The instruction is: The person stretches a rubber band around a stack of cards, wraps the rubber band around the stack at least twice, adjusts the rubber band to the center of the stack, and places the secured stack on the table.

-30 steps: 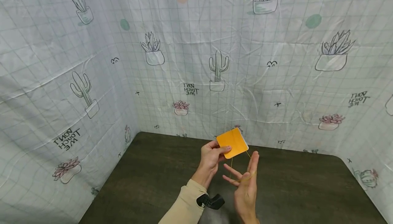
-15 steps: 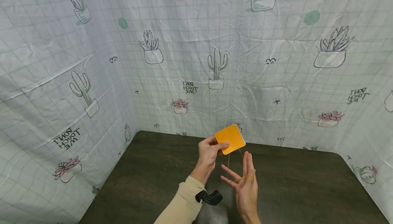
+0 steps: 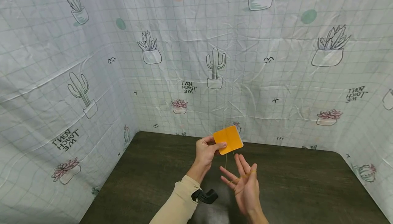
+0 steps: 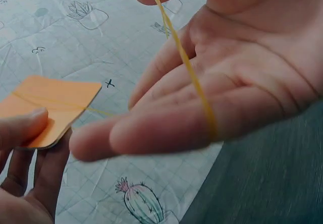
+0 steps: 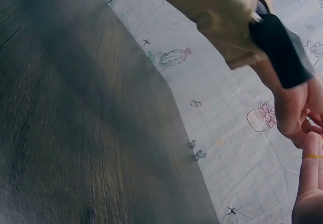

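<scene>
The left hand (image 3: 205, 152) pinches the orange card (image 3: 232, 137) over the desk (image 3: 147, 183), thumb on its face. A yellow band (image 4: 190, 70) crosses the card and stretches to the right hand (image 3: 247, 190), its fingers spread. Since a second ago, that hand has turned, two fingertips now leaning left toward the card, and the strands run closer together.

Soft, even light fills the head view, a faint glare whitening the dark tabletop (image 3: 291, 183); 2 wrist views look dimmer, bluish, the right hazy.
</scene>
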A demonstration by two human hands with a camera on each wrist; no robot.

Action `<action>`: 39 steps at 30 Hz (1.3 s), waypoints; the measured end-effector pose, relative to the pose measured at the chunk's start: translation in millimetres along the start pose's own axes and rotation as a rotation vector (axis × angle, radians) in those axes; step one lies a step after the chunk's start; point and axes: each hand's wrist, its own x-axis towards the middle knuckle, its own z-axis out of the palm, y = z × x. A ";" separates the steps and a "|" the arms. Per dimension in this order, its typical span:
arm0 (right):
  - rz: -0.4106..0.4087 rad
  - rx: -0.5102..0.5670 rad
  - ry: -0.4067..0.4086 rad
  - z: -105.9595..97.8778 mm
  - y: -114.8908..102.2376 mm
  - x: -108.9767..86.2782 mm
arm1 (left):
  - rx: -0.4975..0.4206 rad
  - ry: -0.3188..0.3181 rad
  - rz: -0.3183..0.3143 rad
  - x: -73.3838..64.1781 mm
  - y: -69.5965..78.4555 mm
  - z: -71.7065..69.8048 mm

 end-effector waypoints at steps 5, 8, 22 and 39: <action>0.112 0.054 -0.010 -9.4 -4.1 7.7 | 0.042 -0.088 0.051 1.9 -0.3 -6.9; 0.157 0.053 -0.015 -13.0 -7.8 10.7 | 0.058 -0.133 0.083 2.2 0.5 -10.6; 0.294 0.103 -0.109 -25.3 -18.2 20.3 | 0.159 -0.344 0.101 2.5 6.0 -22.7; 0.435 0.005 -0.186 -33.2 -29.3 34.8 | 0.312 -0.508 0.103 3.8 11.9 -33.1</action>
